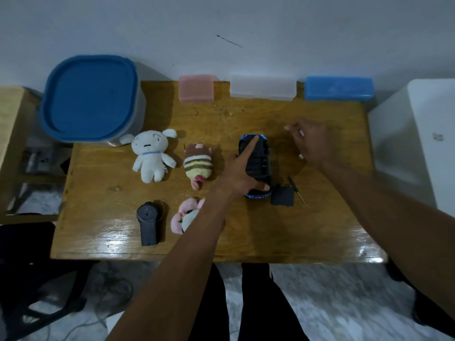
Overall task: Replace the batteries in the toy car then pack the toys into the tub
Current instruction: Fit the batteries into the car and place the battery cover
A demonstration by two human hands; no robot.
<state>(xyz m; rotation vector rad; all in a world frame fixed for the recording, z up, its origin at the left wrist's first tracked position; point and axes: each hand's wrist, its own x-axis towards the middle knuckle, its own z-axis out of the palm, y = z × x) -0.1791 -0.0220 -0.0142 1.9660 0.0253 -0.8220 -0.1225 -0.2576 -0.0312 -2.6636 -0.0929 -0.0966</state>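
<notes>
Toy car (256,166) lies belly-up under the left hand (242,173), which pins it, forefinger stretched along its long axis, pointing away from the person. Right hand (311,143) hovers just right of it, loosely curled; cannot tell if holding anything. Battery cover (282,196) and screwdriver (296,189) sit beside the left thumb.

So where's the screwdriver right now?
In the head view the screwdriver lies on the wooden table, right of centre, beside the loose black battery cover and just right of the overturned toy car under the left hand.
</notes>
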